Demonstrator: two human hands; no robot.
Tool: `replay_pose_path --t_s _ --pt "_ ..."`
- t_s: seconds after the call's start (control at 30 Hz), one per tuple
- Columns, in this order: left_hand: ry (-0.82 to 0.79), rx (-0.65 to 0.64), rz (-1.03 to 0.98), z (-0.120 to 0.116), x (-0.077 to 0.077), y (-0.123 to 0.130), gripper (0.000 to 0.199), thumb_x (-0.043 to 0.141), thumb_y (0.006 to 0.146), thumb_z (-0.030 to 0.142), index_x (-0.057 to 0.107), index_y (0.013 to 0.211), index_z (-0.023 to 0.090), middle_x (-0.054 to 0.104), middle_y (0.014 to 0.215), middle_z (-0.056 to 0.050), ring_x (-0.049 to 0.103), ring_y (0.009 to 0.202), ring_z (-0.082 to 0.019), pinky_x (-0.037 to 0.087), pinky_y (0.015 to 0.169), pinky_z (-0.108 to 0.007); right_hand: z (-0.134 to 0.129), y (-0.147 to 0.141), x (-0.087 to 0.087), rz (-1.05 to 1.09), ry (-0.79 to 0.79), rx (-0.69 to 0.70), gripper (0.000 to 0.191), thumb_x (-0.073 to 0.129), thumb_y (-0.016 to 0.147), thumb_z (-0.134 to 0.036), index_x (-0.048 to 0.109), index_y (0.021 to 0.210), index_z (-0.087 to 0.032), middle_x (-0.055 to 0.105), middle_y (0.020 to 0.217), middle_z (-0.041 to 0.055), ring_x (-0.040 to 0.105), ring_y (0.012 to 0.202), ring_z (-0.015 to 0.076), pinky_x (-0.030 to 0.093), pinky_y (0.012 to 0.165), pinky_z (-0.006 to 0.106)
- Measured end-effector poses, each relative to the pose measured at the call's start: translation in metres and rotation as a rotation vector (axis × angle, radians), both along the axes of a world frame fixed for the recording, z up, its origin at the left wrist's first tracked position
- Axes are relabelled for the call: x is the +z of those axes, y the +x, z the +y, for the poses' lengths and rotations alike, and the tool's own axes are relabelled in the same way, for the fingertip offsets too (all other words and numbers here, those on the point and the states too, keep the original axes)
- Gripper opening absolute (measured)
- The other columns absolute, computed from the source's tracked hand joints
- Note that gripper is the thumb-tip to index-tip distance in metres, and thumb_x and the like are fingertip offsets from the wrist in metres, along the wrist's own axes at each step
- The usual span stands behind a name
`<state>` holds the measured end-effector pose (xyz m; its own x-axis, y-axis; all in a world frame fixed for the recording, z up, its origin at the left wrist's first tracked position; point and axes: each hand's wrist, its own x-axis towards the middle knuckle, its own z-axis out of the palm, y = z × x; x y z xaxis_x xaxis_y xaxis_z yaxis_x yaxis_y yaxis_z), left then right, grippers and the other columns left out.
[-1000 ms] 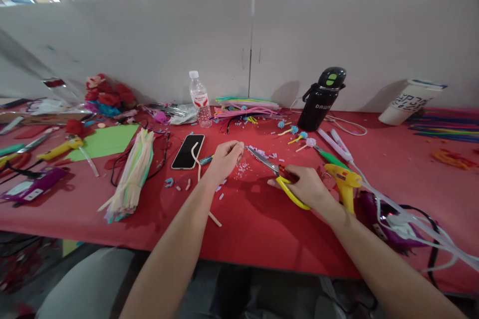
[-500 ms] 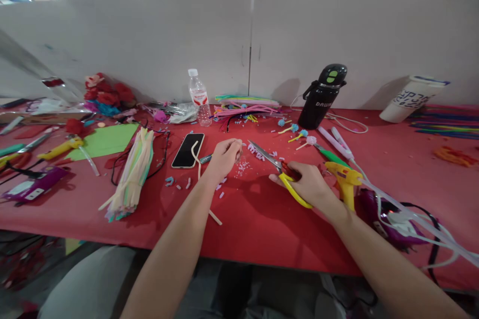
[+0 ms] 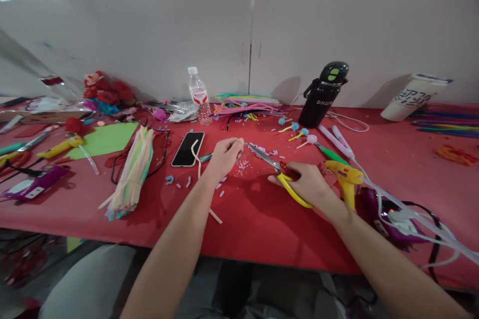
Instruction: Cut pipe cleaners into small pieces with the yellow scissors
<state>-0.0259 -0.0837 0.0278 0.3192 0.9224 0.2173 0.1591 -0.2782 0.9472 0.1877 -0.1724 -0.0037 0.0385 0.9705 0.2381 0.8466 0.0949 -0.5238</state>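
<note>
My right hand [image 3: 312,183] grips a pair of scissors [image 3: 293,192] by yellow and dark red handles. Their blades point up and left, with the tips close to the pinched fingers of my left hand [image 3: 227,155]. Whatever lies in that pinch is too small to make out. Tiny pale crumbs [image 3: 244,165] and short lilac snippets [image 3: 222,193] are scattered on the red table beneath and around both hands. A cream pipe cleaner [image 3: 215,216] passes under my left forearm, and a marker [image 3: 205,158] lies partly hidden behind that hand.
A phone [image 3: 188,149] and a bundle of pale pipe cleaners [image 3: 132,174] lie to the left. Small fluffy flowers on stems [image 3: 303,132], a black bottle [image 3: 322,97] and a yellow glue gun [image 3: 346,179] occupy the right. A clear water bottle [image 3: 199,97] stands at the back.
The scissor tips have shifted slightly left, nearer my left fingertips, and the blades look closer together. My left hand has barely moved.
</note>
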Motion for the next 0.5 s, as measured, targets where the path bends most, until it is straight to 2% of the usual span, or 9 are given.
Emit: replay_pose_path --t_s 0.3,0.5 --pt "-0.004 -0.026 0.013 0.0005 -0.0006 -0.0008 0.036 0.042 0.085 0.038 0.042 0.056 0.016 0.041 0.052 0.002 0.038 0.048 -0.007 0.03 0.05 -0.022 0.0022 0.0045 -0.0057 -0.021 0.026 0.025 0.055 0.058 0.07 -0.066 0.037 0.054 -0.017 0.031 0.05 -0.0046 0.021 0.052 0.008 0.02 0.044 0.022" --pt "-0.016 0.001 -0.005 0.0025 -0.0062 -0.0012 0.034 0.042 0.083 0.034 0.038 0.054 0.016 0.039 0.051 0.003 0.037 0.047 -0.007 0.029 0.049 -0.022 -0.0006 0.0016 0.0004 -0.019 0.044 -0.003 0.054 0.058 0.07 -0.066 0.037 0.056 -0.018 0.032 0.051 -0.0045 0.022 0.051 0.0081 0.022 0.044 0.021"
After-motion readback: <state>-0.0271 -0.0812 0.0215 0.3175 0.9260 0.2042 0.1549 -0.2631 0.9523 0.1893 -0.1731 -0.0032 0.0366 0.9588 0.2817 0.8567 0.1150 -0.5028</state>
